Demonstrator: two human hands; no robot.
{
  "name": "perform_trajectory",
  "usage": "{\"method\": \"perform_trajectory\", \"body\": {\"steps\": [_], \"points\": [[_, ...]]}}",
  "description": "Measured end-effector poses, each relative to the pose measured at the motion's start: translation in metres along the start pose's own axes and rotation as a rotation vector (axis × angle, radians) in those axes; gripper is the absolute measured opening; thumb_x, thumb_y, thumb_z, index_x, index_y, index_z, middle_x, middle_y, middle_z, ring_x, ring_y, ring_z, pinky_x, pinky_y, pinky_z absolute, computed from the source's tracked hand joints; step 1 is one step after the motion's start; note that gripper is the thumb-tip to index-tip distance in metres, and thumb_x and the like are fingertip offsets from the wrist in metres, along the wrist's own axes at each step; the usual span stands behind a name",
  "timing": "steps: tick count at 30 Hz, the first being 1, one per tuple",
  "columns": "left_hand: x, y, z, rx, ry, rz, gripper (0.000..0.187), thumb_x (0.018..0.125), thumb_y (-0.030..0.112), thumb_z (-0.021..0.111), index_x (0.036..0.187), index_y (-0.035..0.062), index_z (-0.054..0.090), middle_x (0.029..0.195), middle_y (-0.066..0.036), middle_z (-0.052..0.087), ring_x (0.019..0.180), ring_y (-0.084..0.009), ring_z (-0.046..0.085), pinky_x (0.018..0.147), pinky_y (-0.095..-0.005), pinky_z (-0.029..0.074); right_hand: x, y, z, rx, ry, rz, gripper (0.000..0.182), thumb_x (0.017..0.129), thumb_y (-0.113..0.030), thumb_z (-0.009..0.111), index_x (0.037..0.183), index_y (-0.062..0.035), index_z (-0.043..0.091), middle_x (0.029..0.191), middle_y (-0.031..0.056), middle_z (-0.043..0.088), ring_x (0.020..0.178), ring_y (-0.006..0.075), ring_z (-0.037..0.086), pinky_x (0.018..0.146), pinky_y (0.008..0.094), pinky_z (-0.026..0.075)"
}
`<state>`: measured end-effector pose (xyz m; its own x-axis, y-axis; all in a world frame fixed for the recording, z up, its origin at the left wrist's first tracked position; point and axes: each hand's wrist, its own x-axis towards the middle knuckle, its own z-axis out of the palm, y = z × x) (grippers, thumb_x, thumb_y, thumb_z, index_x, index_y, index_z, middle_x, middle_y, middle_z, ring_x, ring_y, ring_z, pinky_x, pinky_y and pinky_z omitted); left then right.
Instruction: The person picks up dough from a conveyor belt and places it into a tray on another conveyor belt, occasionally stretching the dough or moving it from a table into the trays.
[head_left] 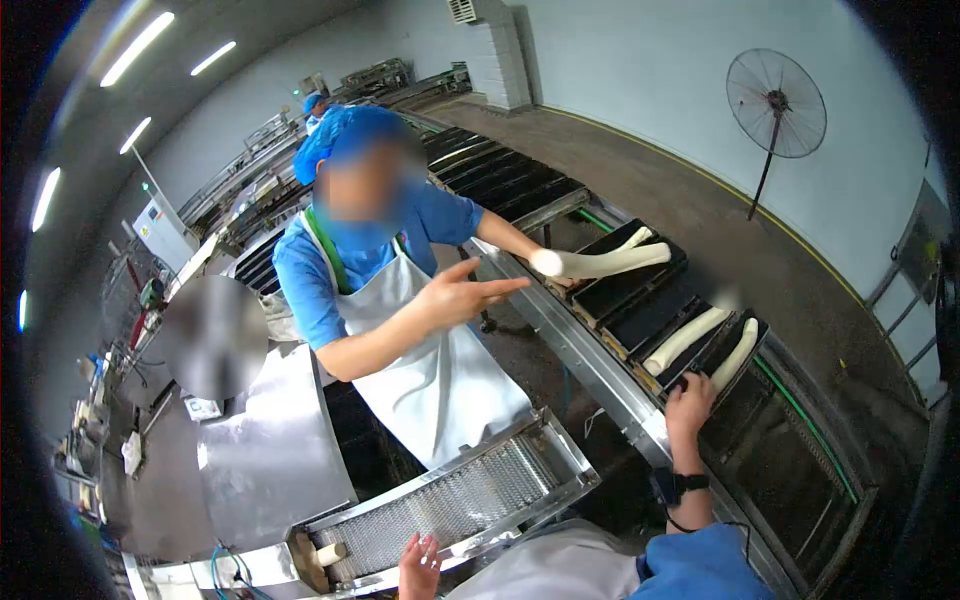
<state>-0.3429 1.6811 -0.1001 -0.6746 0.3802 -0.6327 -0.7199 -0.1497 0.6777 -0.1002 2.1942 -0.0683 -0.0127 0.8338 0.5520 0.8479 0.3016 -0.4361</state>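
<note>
My right hand (pixel 690 402) is at the edge of a black tray, its loosely bent fingers apart. Right beside the fingertips is the near end of a long white dough-like stick (pixel 738 352). Another such stick (pixel 688 338) lies in the compartment to its left. My left hand (pixel 419 566) is low in view by the rim of a metal mesh conveyor (pixel 440 505), fingers raised and apart, holding nothing. On that conveyor's left end lies a short pale piece (pixel 330 554). Across from me, a co-worker's hand is at a thick white stick (pixel 610 262) over the trays.
The co-worker (pixel 400 290), in a blue cap and white apron, stands between the mesh conveyor and the black-tray line (pixel 640 310), one hand (pixel 465 295) stretched out. A steel table (pixel 265 450) stands left. A standing fan (pixel 776 100) is by the far wall.
</note>
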Motion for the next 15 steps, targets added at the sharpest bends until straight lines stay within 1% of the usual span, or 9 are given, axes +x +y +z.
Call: {"method": "perform_trajectory", "body": {"steps": [1, 4, 8, 10, 11, 12, 13, 14, 15], "points": [[-0.008, 0.005, 0.011, -0.013, -0.024, 0.026, 0.05, 0.093, 0.029, 0.06, 0.136, 0.0122, 0.04, 0.129, -0.009, 0.05, 0.118, -0.0254, 0.049, 0.093, -0.0403, 0.043, -0.004, 0.03, 0.025, 0.074, -0.102, 0.204, 0.037, 0.079, -0.008, 0.067, 0.114, -0.0036, 0.054, 0.12, 0.0235, 0.051, 0.111, 0.0421, 0.049, 0.097, 0.0481, 0.04], [-0.015, 0.02, 0.031, 0.03, -0.013, 0.0, 0.052, 0.092, 0.027, 0.061, 0.136, 0.0115, 0.039, 0.13, -0.01, 0.049, 0.116, -0.0234, 0.05, 0.093, -0.0376, 0.044, 0.008, 0.024, 0.028, 0.263, -0.258, 0.319, 0.044, 0.079, -0.005, 0.066, 0.119, 0.0017, 0.048, 0.125, 0.0301, 0.045, 0.122, 0.045, 0.04, 0.102, 0.0533, 0.033], [-0.01, 0.024, 0.03, 0.023, -0.055, -0.039, 0.053, 0.092, 0.023, 0.061, 0.137, 0.0112, 0.037, 0.128, -0.009, 0.051, 0.112, -0.0213, 0.053, 0.092, -0.0366, 0.046, 0.028, 0.021, 0.038, 0.213, -0.412, 0.4, 0.044, 0.078, -0.002, 0.063, 0.119, 0.0006, 0.048, 0.127, 0.0267, 0.045, 0.121, 0.0425, 0.041, 0.101, 0.0476, 0.036], [0.001, 0.013, 0.02, -0.003, -0.042, -0.034, 0.051, 0.092, 0.019, 0.06, 0.137, 0.0096, 0.038, 0.125, -0.009, 0.054, 0.111, -0.0222, 0.055, 0.091, -0.0373, 0.046, 0.023, 0.046, 0.076, 0.276, -0.19, 0.29, 0.038, 0.072, 0.005, 0.057, 0.11, 0.0005, 0.056, 0.11, 0.0223, 0.057, 0.108, 0.0363, 0.053, 0.097, 0.0436, 0.039], [0.002, 0.009, 0.011, -0.019, -0.025, -0.034, 0.049, 0.093, 0.015, 0.058, 0.137, 0.008, 0.039, 0.122, -0.01, 0.057, 0.111, -0.0232, 0.056, 0.091, -0.038, 0.047, 0.025, 0.018, 0.049, 0.586, -0.238, 0.451, 0.035, 0.07, 0.004, 0.057, 0.104, 0.0008, 0.059, 0.099, 0.0197, 0.062, 0.096, 0.0339, 0.058, 0.094, 0.0408, 0.042], [-0.001, 0.004, 0.0, -0.104, -0.143, -0.007, 0.045, 0.094, 0.014, 0.055, 0.136, 0.0081, 0.041, 0.122, -0.009, 0.058, 0.111, -0.0217, 0.057, 0.092, -0.0373, 0.048, 0.027, 0.047, 0.079, 0.505, -0.288, 0.355, 0.031, 0.077, -0.002, 0.054, 0.107, 0.0013, 0.061, 0.102, 0.0169, 0.064, 0.101, 0.032, 0.058, 0.096, 0.0387, 0.043], [0.002, -0.004, -0.011, 0.116, -0.201, 0.195, 0.045, 0.095, 0.015, 0.056, 0.136, 0.008, 0.04, 0.122, -0.008, 0.058, 0.111, -0.0201, 0.057, 0.092, -0.0344, 0.048, 0.027, 0.059, 0.094, 0.393, -0.247, 0.21, 0.03, 0.078, -0.002, 0.055, 0.107, 0.0017, 0.062, 0.105, 0.0159, 0.063, 0.102, 0.0307, 0.058, 0.095, 0.0381, 0.043], [0.0, -0.015, -0.017, 0.356, -0.226, 0.373, 0.045, 0.095, 0.017, 0.057, 0.136, 0.008, 0.04, 0.122, -0.008, 0.057, 0.11, -0.0185, 0.057, 0.091, -0.0315, 0.048, 0.029, 0.062, 0.106, 0.394, -0.229, 0.272, 0.032, 0.077, -0.004, 0.057, 0.108, 0.002, 0.06, 0.107, 0.0171, 0.062, 0.104, 0.0315, 0.057, 0.095, 0.0387, 0.043], [-0.008, -0.008, -0.01, 0.127, -0.089, 0.188, 0.042, 0.096, 0.016, 0.055, 0.135, 0.0075, 0.042, 0.122, -0.007, 0.058, 0.11, -0.0184, 0.057, 0.091, -0.0314, 0.048, 0.035, 0.087, 0.133, 0.321, -0.205, 0.264, 0.037, 0.075, -0.003, 0.06, 0.112, 0.0017, 0.057, 0.11, 0.019, 0.059, 0.105, 0.0328, 0.057, 0.097, 0.0405, 0.042]]}}
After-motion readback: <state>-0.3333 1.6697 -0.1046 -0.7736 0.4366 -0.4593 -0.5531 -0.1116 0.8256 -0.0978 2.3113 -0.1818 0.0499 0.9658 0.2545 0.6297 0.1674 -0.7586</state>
